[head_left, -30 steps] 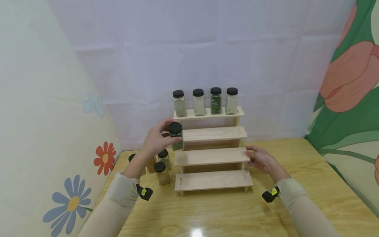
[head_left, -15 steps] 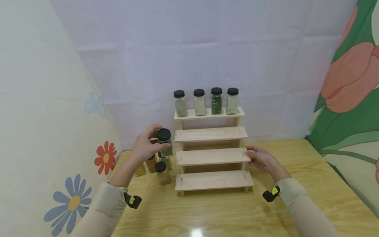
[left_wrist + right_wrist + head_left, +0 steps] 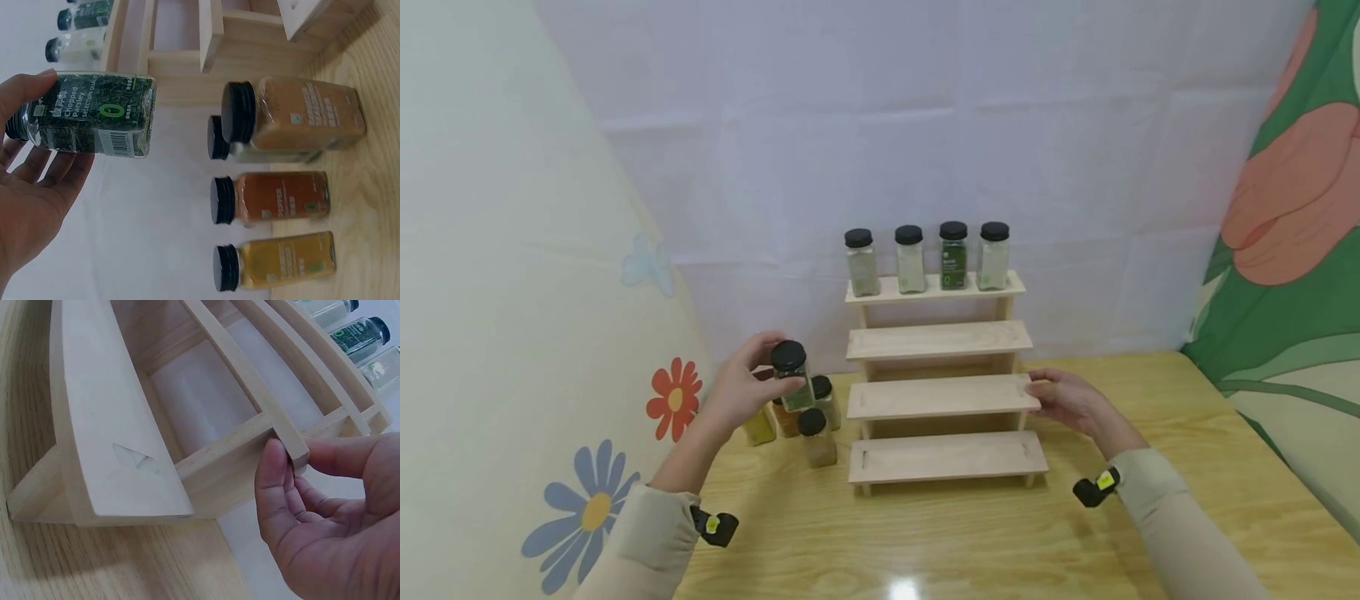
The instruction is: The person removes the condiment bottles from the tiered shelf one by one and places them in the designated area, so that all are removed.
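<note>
My left hand (image 3: 740, 390) holds a jar of chopped parsley (image 3: 94, 112), thumb on one side and fingers on the other, its black lid up. The jar hangs in the air left of the wooden tiered rack (image 3: 943, 398), above a cluster of spice jars on the table. In that cluster stand a tan jar (image 3: 312, 112), a red-brown pepper jar (image 3: 284, 195), a yellow jar (image 3: 287, 259) and a pale jar (image 3: 827, 404) partly hidden behind. My right hand (image 3: 1067, 400) pinches the right end of the rack's second step from the bottom.
Several black-lidded jars, including a green one (image 3: 953, 257), stand in a row on the rack's top step (image 3: 931, 289). Wooden table (image 3: 955, 533) lies in front of the rack. A white cloth (image 3: 790, 167) hangs behind, with printed panels on both sides.
My left hand has carried the parsley jar left and down, from the rack's left side to above the jar cluster. The right hand keeps its pinch on the rack.
</note>
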{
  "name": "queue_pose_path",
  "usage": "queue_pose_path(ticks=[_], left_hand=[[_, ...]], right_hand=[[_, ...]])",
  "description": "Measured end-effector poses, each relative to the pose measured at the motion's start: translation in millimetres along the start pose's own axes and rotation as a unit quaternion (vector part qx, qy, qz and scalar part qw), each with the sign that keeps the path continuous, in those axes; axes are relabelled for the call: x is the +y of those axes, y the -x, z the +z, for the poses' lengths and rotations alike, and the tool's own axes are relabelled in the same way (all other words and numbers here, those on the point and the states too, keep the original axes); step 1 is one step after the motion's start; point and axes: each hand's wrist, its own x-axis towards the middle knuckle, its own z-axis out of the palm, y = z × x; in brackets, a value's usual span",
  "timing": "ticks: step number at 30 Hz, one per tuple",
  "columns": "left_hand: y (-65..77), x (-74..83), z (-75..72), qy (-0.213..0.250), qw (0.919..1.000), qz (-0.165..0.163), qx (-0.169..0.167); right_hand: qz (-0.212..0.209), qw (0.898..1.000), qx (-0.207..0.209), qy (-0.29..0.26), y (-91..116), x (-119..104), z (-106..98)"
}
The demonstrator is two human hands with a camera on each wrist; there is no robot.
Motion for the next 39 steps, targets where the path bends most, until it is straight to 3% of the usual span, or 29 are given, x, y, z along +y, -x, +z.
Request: queue_pose_path(ticks=[12, 23, 39], left_hand=[[15.0, -26.8, -9.5, -0.019, 0.9994, -0.022, 0.018], [27.0, -42.4, -14.1, -0.027, 0.9986, -0.040, 0.021], [32.3, -68.0, -11.4, -0.006, 0.9990, -0.044, -0.003]], right_hand=[[0.024, 0.999, -0.015, 0.029, 2.8, -6.8, -5.8], [0.020, 0.999, -0.014, 0.031, 2.4, -7.6, -4.7], [0.022, 0.999, -0.015, 0.025, 3.9, -8.8, -3.3]])
